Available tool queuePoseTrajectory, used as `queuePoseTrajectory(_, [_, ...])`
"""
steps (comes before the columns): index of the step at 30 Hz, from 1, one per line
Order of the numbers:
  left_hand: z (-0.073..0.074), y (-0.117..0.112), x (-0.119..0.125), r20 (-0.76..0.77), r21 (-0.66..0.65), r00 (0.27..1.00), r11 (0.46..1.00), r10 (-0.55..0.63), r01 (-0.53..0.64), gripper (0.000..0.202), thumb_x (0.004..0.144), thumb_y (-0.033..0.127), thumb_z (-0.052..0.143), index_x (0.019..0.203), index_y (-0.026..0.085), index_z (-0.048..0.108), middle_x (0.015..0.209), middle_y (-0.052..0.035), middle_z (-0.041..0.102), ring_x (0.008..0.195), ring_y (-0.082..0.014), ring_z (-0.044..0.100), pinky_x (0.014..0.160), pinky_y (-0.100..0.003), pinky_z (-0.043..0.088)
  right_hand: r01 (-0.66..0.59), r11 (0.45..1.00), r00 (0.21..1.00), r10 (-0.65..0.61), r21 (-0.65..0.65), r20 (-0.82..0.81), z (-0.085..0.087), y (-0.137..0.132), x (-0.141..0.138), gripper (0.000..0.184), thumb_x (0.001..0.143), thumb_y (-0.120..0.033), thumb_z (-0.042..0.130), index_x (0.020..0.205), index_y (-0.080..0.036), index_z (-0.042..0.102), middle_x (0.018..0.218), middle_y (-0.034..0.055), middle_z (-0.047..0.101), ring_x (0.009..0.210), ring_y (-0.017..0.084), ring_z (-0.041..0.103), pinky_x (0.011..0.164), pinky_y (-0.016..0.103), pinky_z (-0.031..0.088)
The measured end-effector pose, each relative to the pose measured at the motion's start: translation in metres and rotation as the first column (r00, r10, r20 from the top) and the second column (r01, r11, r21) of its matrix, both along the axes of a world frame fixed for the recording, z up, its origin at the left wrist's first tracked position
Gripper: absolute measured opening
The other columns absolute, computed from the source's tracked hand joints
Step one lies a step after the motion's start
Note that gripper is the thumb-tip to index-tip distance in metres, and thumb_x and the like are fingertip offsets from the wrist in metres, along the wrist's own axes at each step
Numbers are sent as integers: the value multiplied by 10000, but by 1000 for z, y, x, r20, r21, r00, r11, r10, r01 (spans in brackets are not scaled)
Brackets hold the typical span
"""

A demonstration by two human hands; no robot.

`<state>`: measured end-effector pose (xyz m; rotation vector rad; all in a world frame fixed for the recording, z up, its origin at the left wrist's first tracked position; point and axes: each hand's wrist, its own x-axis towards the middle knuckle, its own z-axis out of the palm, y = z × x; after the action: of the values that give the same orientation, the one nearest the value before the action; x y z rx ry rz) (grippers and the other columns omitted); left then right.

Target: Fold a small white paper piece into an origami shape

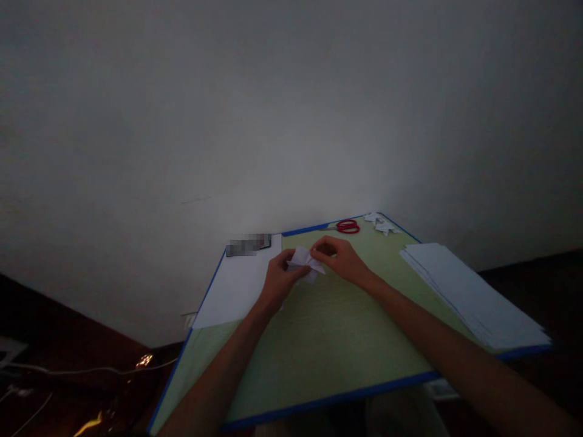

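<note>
A small folded white paper piece with several points is held above the middle of the table. My left hand grips its left side, thumb across the front and fingers behind. My right hand pinches the upper right part between thumb and index finger. The exact folds are too dim and small to make out. Beyond the hands lie red-handled scissors, flat on the table. At the far right corner rest several folded white paper pieces of a similar look.
The green table has a blue edge and stands against a grey wall. A stack of white paper lies on the right. A white sheet and a blurred-out dark object are at the left. Cables run below left.
</note>
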<state>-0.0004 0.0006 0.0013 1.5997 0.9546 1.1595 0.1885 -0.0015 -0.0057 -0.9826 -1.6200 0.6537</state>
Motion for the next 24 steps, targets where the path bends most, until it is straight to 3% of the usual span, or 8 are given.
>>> queuePoseTrajectory(11, [0, -1, 1, -10, 5, 1000, 1000, 24, -24, 306, 704, 364, 811, 914, 151, 748, 843, -66, 744, 715, -184, 650, 669, -285, 501, 13, 1000, 1000, -13, 20, 14, 4, -3, -1, 141, 830, -317, 693, 851, -177, 689, 766, 40, 714, 678, 154, 642, 633, 270, 496])
queuePoseTrajectory(24, [-1, 2, 0, -9, -15, 998, 998, 60, -61, 305, 646, 327, 847, 877, 146, 763, 816, -67, 746, 685, -180, 645, 658, -285, 495, 3, 1000, 998, -5, -30, -57, 1, -2, -2, 141, 799, -309, 726, 850, -179, 711, 792, 52, 750, 708, 172, 692, 665, 288, 539])
